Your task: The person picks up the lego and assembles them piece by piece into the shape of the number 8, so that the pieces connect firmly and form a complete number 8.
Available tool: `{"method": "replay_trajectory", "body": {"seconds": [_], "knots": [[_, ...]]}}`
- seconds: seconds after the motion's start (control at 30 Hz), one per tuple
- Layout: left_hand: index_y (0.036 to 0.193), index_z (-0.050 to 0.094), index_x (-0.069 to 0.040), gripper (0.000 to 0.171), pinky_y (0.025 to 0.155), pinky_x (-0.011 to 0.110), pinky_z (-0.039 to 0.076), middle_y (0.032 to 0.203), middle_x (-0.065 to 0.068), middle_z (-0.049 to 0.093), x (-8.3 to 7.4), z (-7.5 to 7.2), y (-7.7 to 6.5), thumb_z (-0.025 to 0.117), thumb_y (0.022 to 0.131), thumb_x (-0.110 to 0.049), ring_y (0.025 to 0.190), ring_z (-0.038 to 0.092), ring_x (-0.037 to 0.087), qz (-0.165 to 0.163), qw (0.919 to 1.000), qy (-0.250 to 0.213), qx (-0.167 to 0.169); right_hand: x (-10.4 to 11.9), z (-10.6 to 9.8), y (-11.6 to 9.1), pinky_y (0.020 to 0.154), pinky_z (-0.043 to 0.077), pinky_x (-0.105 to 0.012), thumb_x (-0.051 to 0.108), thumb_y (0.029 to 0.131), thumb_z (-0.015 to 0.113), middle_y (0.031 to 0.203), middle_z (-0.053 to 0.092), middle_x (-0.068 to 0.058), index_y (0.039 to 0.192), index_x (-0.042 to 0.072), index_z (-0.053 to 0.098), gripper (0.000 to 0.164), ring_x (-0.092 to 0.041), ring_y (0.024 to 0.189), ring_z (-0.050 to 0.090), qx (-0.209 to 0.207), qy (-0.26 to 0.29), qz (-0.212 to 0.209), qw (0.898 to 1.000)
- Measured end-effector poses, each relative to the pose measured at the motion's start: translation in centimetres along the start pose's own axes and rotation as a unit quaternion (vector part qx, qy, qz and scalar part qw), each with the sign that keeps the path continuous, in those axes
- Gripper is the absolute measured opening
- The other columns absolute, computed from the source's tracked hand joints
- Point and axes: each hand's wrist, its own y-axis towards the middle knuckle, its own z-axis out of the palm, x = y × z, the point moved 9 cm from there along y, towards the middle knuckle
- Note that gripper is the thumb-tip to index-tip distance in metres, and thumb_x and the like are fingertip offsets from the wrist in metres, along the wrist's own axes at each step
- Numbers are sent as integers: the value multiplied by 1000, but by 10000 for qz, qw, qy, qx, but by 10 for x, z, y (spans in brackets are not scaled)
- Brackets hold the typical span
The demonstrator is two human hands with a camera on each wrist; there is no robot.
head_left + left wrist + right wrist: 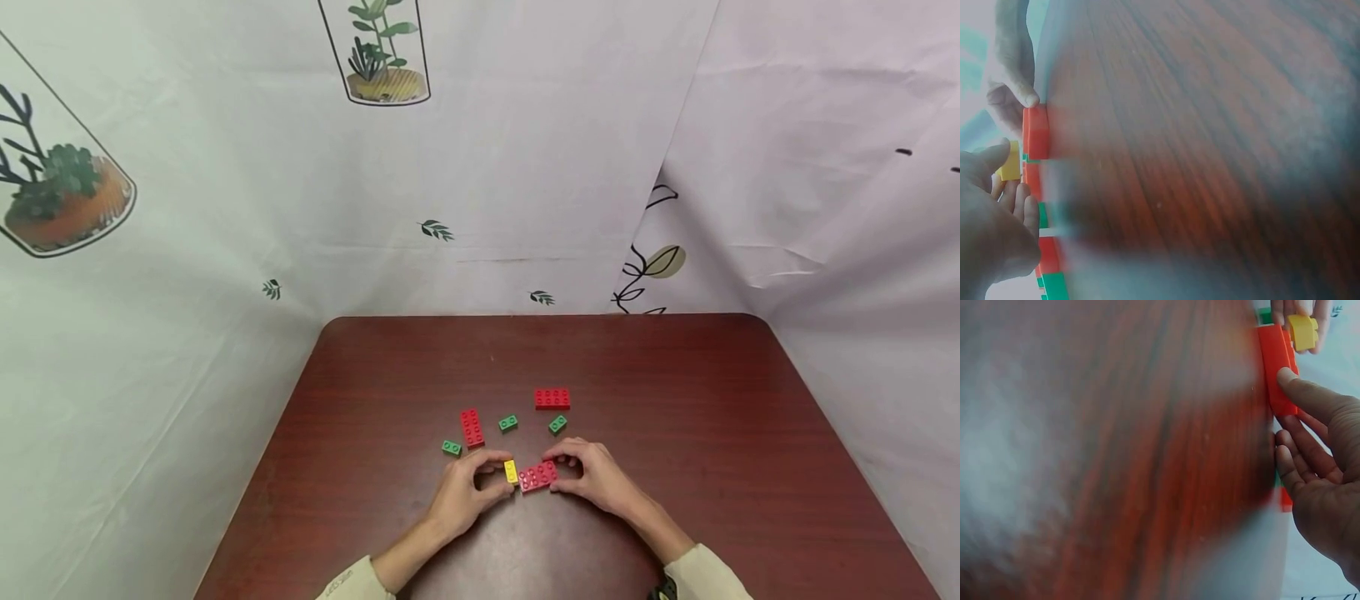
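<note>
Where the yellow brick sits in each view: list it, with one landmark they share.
Head: yellow brick low, just right of centre, in the left hand.
Left wrist: yellow brick near the left edge, about mid-height.
Right wrist: yellow brick in the top right.
Shared landmark: the red brick that the right hand grips.

Small sheeted-off nook, room type unclear: dark-red wood-grain worktop (675, 375) at six o'clock, creased white sheeting (540, 167) around it, printed potted plants (386, 86) at nine and eleven o'clock.
</note>
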Motion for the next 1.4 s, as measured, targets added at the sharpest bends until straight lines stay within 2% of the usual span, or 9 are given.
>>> {"method": "replay_trajectory", "body": {"seconds": [0.2,0.33,0.43,0.7,0.97,1.17,1.4], "knots": [[125,75,-12,42,93,35,59,118,0,74,6,6,1,90,86,-12,109,72,20,-368,9991,-144,176,0,1,-3,75,55,-28,15,78,96,101,73,7,112,8,79,39,-11,88,63,-206,22,44,9998],[128,75,-13,42,96,36,58,121,-1,74,10,10,1,88,88,-12,113,71,22,-588,9972,-360,296,-1,2,-5,75,54,-29,17,78,97,100,73,7,112,10,79,39,-13,87,63,-309,68,80,9995],[129,75,-13,42,98,38,57,123,-1,74,11,13,2,87,89,-12,114,71,22,-629,9963,-462,352,-1,2,-5,75,54,-30,16,77,97,99,72,6,112,10,79,40,-15,87,63,-373,110,53,9992],[129,75,-12,42,98,40,57,123,0,75,12,16,3,87,89,-13,115,71,22,-480,9970,-459,394,-4,0,-7,77,54,-30,14,78,97,101,74,4,114,9,79,41,-20,88,65,-416,372,42,9984],[129,74,-13,41,98,39,57,123,-1,75,12,17,3,87,90,-14,116,71,22,-544,9970,-366,420,-8,1,-7,78,54,-30,15,79,96,103,75,4,114,10,79,39,-20,88,65,-408,435,53,9982],[128,74,-10,39,97,43,58,122,4,76,8,18,5,86,91,-13,114,72,26,-348,9982,-336,365,-10,1,-8,77,53,-29,15,80,96,103,75,4,113,12,80,37,-20,88,64,-474,451,101,9978],[127,74,-8,39,94,41,59,120,4,76,4,18,6,86,90,-10,110,73,25,-230,9990,-172,335,-10,0,-9,76,52,-28,16,79,96,101,75,4,109,14,80,35,-20,86,64,-559,410,46,9976]]}}
